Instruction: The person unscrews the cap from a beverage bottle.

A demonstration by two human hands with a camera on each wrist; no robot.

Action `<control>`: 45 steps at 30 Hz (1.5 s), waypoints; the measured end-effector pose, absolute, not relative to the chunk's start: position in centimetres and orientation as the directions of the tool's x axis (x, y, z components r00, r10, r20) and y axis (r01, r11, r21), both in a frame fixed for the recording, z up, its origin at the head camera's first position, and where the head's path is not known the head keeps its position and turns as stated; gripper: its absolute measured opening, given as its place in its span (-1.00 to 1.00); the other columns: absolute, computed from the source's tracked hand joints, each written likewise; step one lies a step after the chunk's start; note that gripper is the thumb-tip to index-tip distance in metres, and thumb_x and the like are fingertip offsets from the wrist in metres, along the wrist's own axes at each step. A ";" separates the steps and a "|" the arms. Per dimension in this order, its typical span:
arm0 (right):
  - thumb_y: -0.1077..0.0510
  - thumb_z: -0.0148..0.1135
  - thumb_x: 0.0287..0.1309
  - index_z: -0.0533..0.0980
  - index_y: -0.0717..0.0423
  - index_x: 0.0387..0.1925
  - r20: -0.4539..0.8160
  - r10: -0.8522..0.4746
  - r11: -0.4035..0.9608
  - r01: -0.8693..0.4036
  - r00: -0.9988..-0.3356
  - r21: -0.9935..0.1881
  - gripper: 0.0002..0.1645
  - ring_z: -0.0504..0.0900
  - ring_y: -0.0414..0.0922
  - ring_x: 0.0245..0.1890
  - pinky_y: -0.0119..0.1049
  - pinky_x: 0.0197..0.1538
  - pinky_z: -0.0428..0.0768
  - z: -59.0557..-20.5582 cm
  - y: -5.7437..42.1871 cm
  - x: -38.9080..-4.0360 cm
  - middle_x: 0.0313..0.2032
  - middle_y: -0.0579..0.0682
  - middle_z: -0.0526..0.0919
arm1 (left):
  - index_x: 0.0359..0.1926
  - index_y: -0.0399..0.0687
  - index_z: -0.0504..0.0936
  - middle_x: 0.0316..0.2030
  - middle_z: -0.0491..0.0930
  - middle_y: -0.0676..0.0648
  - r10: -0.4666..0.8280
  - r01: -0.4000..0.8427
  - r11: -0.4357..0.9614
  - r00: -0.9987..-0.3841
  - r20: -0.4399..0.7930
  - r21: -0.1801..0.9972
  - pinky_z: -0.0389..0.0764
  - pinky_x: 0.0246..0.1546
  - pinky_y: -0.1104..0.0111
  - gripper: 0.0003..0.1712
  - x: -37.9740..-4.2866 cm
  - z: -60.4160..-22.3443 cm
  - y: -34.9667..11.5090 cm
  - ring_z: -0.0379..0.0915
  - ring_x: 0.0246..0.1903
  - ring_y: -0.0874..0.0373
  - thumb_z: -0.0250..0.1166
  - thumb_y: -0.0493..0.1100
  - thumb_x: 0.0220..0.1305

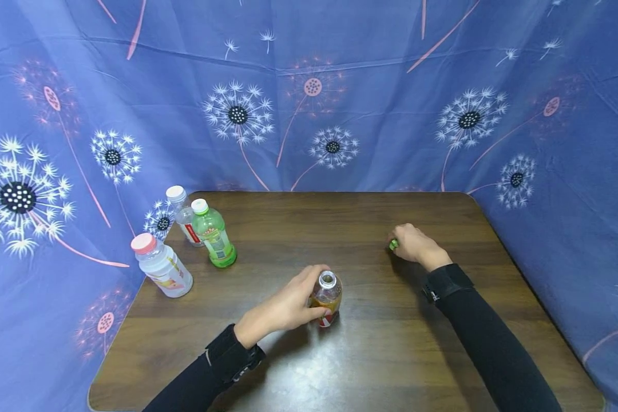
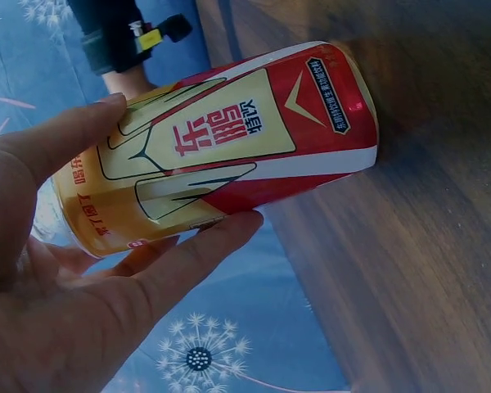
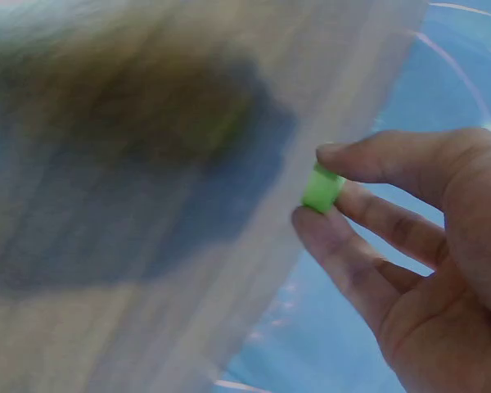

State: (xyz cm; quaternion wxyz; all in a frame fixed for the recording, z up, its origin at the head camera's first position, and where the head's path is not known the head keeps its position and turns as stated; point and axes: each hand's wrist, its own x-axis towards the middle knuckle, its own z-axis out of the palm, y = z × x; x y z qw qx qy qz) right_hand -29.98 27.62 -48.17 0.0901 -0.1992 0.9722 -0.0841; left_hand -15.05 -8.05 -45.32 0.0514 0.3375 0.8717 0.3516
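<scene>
Near the middle of the table, my left hand (image 1: 290,303) grips an uncapped bottle (image 1: 328,296) with an open clear neck. In the left wrist view its wrapper (image 2: 221,139) is red, yellow and white, and the thumb and fingers lie on opposite sides of it. Over to the right, my right hand (image 1: 414,245) pinches a small green bottle cap (image 3: 322,188) between thumb and fingertips, just above the tabletop. The same cap (image 1: 393,244) shows only partly in the head view.
At the table's left stand a green bottle (image 1: 216,237) with a white cap, a clear bottle (image 1: 185,217) with a white cap, and a whitish bottle (image 1: 167,272) with a pink cap. Blue dandelion-print cloth (image 1: 381,103) hangs round the brown wooden table (image 1: 298,223).
</scene>
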 end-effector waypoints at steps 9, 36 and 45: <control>0.34 0.34 0.24 0.74 0.11 -0.08 -0.130 -0.530 0.835 -0.489 -0.838 -0.251 -0.75 0.69 -0.07 -0.17 -0.16 -0.16 0.67 -43.8 24.8 -27.1 -0.12 0.05 0.76 | 0.59 -0.02 0.20 0.22 0.49 -0.15 0.642 0.571 0.526 -0.753 0.147 0.630 0.67 0.17 0.16 -0.03 -15.1 -45.7 -8.5 0.57 0.15 0.06 0.52 -0.08 0.29; 0.39 0.43 0.17 0.75 -0.06 -0.17 0.034 -0.852 0.502 -0.833 -0.523 -0.235 -0.69 0.69 -0.24 -0.20 -0.32 -0.15 0.71 -31.9 15.0 -17.3 -0.19 -0.15 0.68 | 0.58 -0.10 0.22 0.20 0.50 -0.13 0.647 0.561 0.520 -0.751 0.132 0.644 0.67 0.16 0.20 -0.03 -15.2 -45.5 -8.8 0.57 0.13 0.09 0.53 -0.07 0.29; 0.34 0.40 0.22 0.77 -0.09 -0.13 -0.005 -0.888 0.451 -0.871 -0.459 -0.194 -0.71 0.62 -0.26 -0.26 -0.39 -0.19 0.65 -31.9 12.7 -16.7 -0.22 -0.15 0.64 | 0.54 0.08 0.27 0.19 0.50 -0.07 0.647 0.549 0.502 -0.751 0.132 0.668 0.68 0.14 0.27 -0.11 -15.1 -45.6 -9.0 0.55 0.13 0.13 0.52 -0.09 0.29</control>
